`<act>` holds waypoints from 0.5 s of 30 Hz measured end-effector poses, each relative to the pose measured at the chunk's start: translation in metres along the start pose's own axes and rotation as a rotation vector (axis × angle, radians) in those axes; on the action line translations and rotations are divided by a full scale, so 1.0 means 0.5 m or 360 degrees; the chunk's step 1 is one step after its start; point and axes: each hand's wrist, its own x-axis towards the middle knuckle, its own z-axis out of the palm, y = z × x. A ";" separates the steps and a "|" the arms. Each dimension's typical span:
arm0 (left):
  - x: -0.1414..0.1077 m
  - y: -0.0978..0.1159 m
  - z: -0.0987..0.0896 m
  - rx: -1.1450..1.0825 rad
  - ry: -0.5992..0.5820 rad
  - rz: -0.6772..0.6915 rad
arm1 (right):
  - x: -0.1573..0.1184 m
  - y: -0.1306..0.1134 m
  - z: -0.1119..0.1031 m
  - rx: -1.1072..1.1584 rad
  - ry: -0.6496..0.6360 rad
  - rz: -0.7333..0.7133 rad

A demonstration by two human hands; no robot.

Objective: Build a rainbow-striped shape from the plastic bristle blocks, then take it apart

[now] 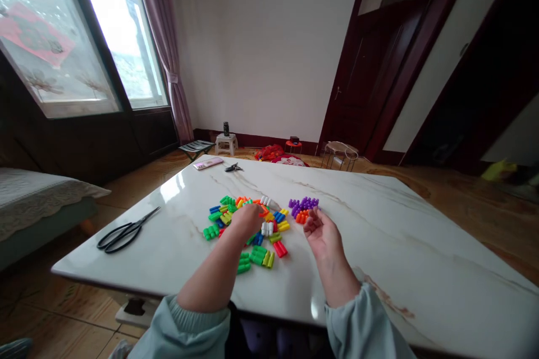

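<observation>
Where pale blue-green elastic-cuffed sleeves (pixel 187 320) are stretched over the near edge of a white, brown-veined, glossy counter (pixel 379 224), short green plastic cylinders (pixel 258 255) are seen between the forearms, with lime ones set against their right side. Well to the left, black-handled metal scissors (pixel 135 226) are laid flat, blades pointed away. The right hand (pixel 320 234) is turned palm up, its fingers loosely curled; whether anything is held in it cannot be told. By its fingertips, a cluster of orange plastic pieces (pixel 302 217) is seen, with a larger group of purple knobbed pieces (pixel 304 203) just beyond. The left hand (pixel 249 219) is lowered over a loose, multicoloured spread of plastic cylinders (pixel 269 228); its fingers are hidden, so its opening and any grip cannot be told. Farther off, dark-handled pliers (pixel 233 168) are placed near a pink-and-white phone-like slab (pixel 208 163), its markings too small to be read. Beyond the counter, a dark can (pixel 226 128) with illegible markings is carried by a white plastic stool (pixel 226 143). On the window, a pink paper diamond (pixel 36 33) is displayed, its pattern blurred.
</observation>
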 end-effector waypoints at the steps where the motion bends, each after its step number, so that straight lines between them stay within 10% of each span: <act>1: 0.005 -0.012 0.000 -0.0010 0.0041 -0.0027 | 0.001 0.002 -0.002 -0.0037 -0.0003 0.0046; 7: 0.044 -0.060 0.015 -0.0110 0.0129 -0.0108 | 0.034 -0.001 -0.008 -0.0241 -0.0016 0.0020; 10: 0.065 -0.075 0.041 -0.0112 0.0201 -0.0155 | 0.054 -0.009 -0.020 -0.0432 0.0097 -0.0370; 13: 0.083 -0.082 0.073 -0.0112 0.0229 0.0129 | 0.066 -0.005 -0.030 -0.0787 0.0099 -0.0879; 15: 0.095 -0.082 0.093 -0.0074 0.0171 0.0364 | 0.067 0.008 -0.030 -0.1050 -0.0056 -0.0804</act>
